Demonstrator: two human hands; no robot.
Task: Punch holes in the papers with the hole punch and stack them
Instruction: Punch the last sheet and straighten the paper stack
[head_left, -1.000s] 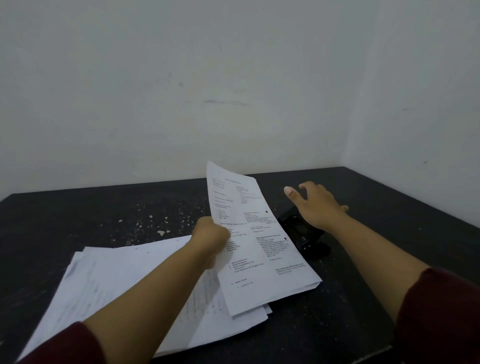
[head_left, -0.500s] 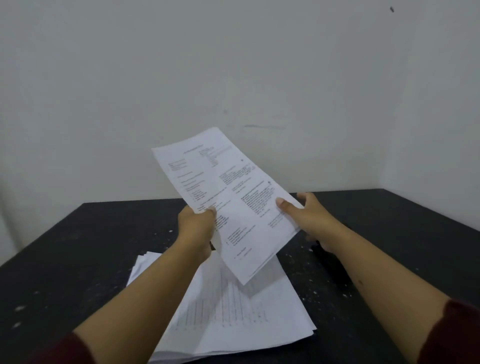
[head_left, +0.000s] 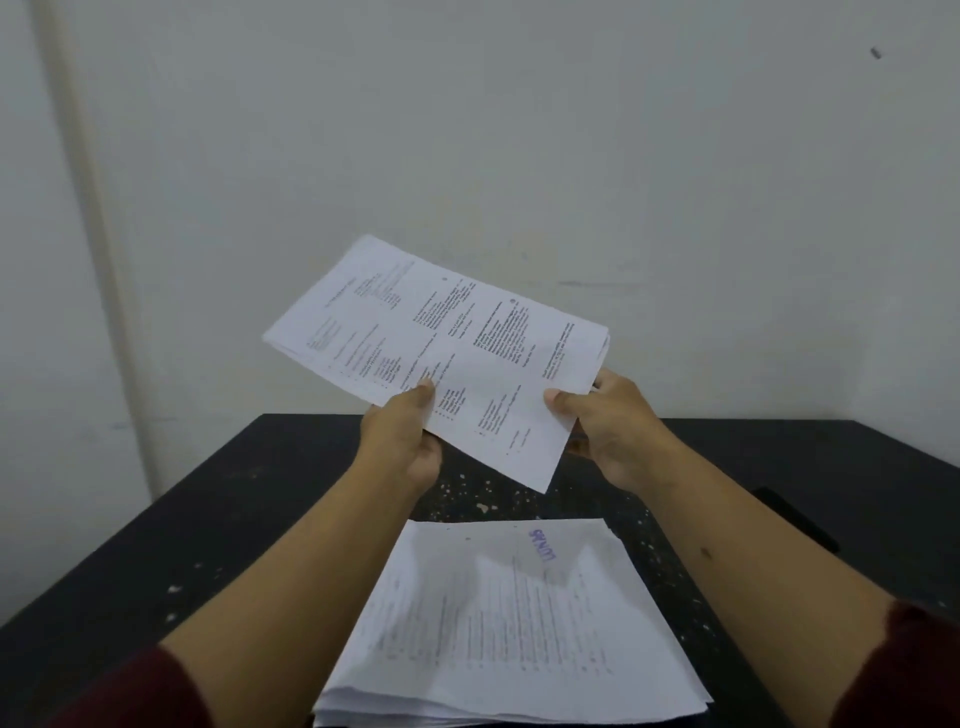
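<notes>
Now both hands pinch the sheets (head_left: 457, 353) in the air: left hand (head_left: 402, 441) near edge, right hand (head_left: 608, 426) right corner. Long axis left-right, tilted. Stack (head_left: 514, 623) flat on worktop (head_left: 208, 519) below.

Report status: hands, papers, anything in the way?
Left hand and right hand both pinch held papers, lifted above the stack. Two holes visible near held papers' far edge. Nothing blocking.

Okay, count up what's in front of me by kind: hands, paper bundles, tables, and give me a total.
Hands: 2, the left hand and the right hand
Paper bundles: 2, the held papers and the stack lying on the table
Tables: 1, the black table
Total: 5
</notes>
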